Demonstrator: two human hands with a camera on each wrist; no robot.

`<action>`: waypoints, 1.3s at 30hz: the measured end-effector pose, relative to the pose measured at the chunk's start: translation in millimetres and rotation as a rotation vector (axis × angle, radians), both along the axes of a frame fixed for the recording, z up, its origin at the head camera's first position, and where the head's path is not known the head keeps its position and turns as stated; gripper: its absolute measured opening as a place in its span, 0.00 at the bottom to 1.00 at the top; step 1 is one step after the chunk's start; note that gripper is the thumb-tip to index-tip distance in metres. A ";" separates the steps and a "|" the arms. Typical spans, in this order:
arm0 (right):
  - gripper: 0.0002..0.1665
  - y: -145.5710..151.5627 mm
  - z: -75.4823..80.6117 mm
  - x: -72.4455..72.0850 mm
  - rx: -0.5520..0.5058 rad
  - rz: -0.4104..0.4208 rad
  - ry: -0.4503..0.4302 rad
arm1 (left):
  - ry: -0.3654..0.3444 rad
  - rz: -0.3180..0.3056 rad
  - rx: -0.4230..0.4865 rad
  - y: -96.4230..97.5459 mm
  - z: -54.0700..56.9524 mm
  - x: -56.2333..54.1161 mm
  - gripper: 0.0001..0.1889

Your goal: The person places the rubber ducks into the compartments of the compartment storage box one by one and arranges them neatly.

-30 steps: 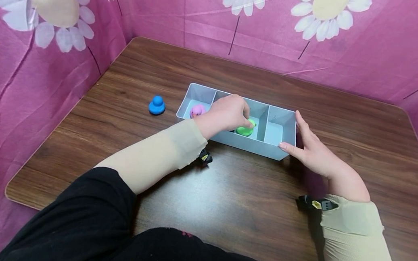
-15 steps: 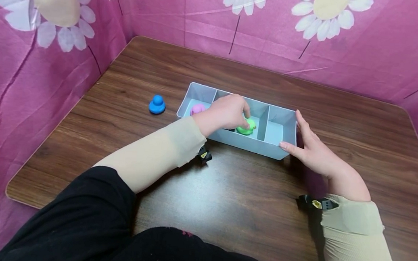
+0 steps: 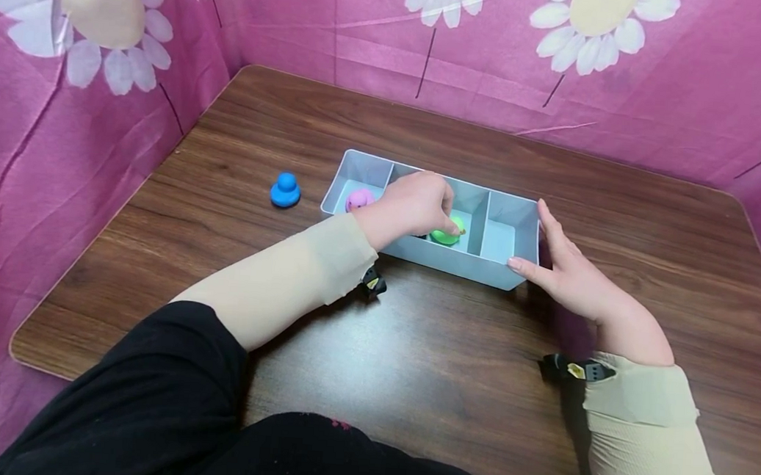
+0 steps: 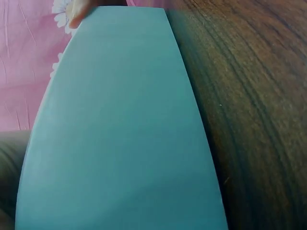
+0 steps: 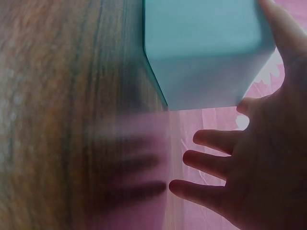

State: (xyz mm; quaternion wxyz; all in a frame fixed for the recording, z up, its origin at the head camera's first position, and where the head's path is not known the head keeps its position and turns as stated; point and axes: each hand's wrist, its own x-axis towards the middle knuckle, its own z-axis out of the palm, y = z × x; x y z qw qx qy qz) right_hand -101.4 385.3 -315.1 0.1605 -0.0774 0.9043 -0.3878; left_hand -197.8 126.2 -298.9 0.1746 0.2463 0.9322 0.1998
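A pink cloth point(image 3: 301, 48) printed with white flowers stands behind the tray and to its left. Under the tray spreads a dark wood-grain table point(image 3: 478, 362). Black clothing point(image 3: 165, 377) fills the near side, pale sleeves reaching toward the tray. The tray point(image 3: 445, 263) itself is pale blue, long and divided; it sits where it did a second ago.

At the tray's right end is the right hand point(image 3: 570, 276), fingers apart: thumb on the near rim, index finger at the far corner, the other three straight and off the wall. Its pose matches the earlier frames. The left hand point(image 3: 416, 203) is curled down inside the tray, thumb and index finger together on the green duck; the remaining fingertips are hidden. Half a second ago that thumb covered less of the duck's top.

The blue duck point(image 3: 285, 190) rests on the table left of the tray, unmoved. In the tray's leftmost compartment lies the pink duck point(image 3: 358, 200). The green duck point(image 3: 445, 239) is in the compartment next to the tray's right-end one, against the near wall.
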 end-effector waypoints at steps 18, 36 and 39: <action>0.61 0.2 -0.1 -0.3 0.018 0.005 0.008 | 0.016 -0.004 -0.009 0.0 -1.9 1.0 0.14; 0.61 0.8 -1.0 0.3 0.001 0.005 0.005 | -0.021 -0.029 -0.031 0.2 3.0 0.6 0.15; 0.61 0.2 -1.6 0.5 0.003 0.004 0.005 | -0.020 -0.032 -0.035 -0.2 2.3 0.1 0.15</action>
